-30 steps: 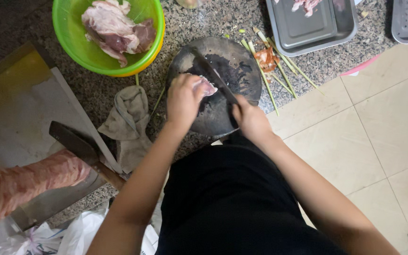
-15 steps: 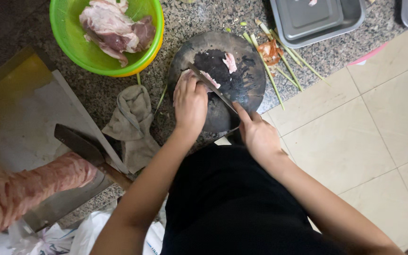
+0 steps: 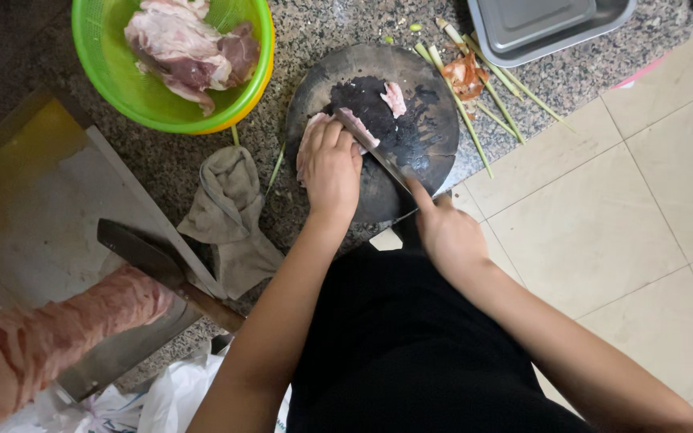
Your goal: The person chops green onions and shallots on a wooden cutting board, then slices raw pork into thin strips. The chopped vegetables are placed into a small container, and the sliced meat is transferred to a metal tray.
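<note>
My left hand (image 3: 331,167) presses flat on a pale piece of raw meat (image 3: 311,136) at the left side of a round dark chopping board (image 3: 423,88). My right hand (image 3: 444,232) grips the handle of a knife (image 3: 372,152), index finger along its spine, with the blade lying against the meat beside my left fingers. A cut pink slice (image 3: 394,98) lies further back on the board.
A green bowl (image 3: 126,88) of raw meat stands at the back left. A grey cloth (image 3: 230,212) lies on the speckled counter, a cleaver (image 3: 150,261) rests beside it. Lemongrass stalks (image 3: 475,96) and a metal tray (image 3: 551,28) sit at the back right. Tiled floor lies right.
The view has shifted, so the board sits higher and closer. My left hand stays on the meat while the knife has drawn back through it; a slice now lies apart on the board.
</note>
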